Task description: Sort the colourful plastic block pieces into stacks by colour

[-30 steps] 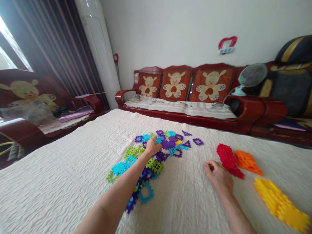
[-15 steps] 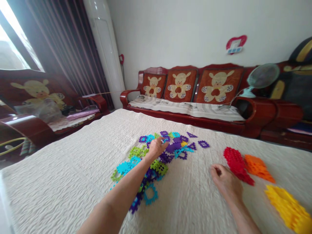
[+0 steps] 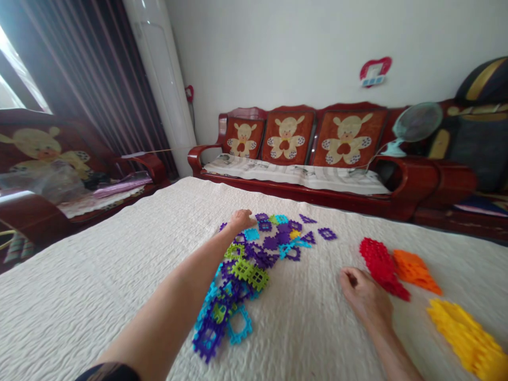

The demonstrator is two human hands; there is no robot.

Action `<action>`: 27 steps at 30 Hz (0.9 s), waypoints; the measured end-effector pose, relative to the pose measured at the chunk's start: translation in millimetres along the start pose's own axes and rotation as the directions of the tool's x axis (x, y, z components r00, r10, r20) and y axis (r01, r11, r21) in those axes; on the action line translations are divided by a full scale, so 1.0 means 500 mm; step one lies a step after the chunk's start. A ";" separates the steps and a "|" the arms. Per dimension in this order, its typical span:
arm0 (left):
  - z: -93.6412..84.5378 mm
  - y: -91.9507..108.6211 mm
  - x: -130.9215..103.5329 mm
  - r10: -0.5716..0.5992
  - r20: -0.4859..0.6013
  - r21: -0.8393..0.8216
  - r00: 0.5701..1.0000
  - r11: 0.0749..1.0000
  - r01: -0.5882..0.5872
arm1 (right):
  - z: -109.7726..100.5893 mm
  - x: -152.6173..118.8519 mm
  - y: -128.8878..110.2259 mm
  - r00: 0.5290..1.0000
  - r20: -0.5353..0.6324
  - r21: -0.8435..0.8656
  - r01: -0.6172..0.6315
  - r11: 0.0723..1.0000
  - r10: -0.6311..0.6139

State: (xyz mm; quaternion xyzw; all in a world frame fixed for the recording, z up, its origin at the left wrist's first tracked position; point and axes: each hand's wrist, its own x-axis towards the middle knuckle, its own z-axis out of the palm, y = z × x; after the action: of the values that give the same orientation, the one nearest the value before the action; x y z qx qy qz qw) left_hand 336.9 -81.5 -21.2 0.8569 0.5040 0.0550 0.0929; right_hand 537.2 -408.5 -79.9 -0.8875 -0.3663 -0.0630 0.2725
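The left hand (image 3: 241, 219) is reaching over the far edge of the mixed plastic tiles (image 3: 271, 243), centre frame — whether it is gripping one, I cannot tell. The right hand (image 3: 365, 295), loosely curled, is resting beside the red tiles (image 3: 381, 268).

Clock from near edge. On quilt (image 3: 309, 301): loose tiles (image 3: 270, 243) at 12; three tile stacks (image 3: 381, 264) between 1 and 3. Beyond quilt: armchair (image 3: 32, 203) at 10, sofa (image 3: 293, 189) at 12 with cushions (image 3: 289, 137) on it, fan (image 3: 418, 121) at 1.
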 end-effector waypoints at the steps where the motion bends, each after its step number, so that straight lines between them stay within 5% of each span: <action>1: 0.003 0.001 0.003 0.019 0.020 0.019 1.000 1.000 -0.019 | 0.000 0.000 0.000 1.000 -0.005 0.000 0.006 1.000 -0.006; 10: 0.007 0.003 -0.004 0.050 0.058 0.109 0.997 0.992 -0.056 | 0.000 0.002 0.001 1.000 0.001 -0.009 0.004 1.000 -0.004; 21: -0.057 -0.015 -0.030 0.130 -0.013 0.061 0.991 0.990 -0.129 | -0.006 0.000 -0.005 1.000 0.015 -0.004 -0.018 1.000 0.018; 27: -0.058 -0.026 -0.033 0.143 0.023 0.118 0.989 0.982 -0.145 | -0.004 0.002 -0.003 1.000 0.006 -0.007 -0.005 1.000 0.006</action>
State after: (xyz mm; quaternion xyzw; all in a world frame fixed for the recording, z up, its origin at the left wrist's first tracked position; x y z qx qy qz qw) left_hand 312.4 -86.9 4.3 0.8956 0.4423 0.0249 0.0409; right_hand 536.9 -407.9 -77.3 -0.8896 -0.3645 -0.0608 0.2684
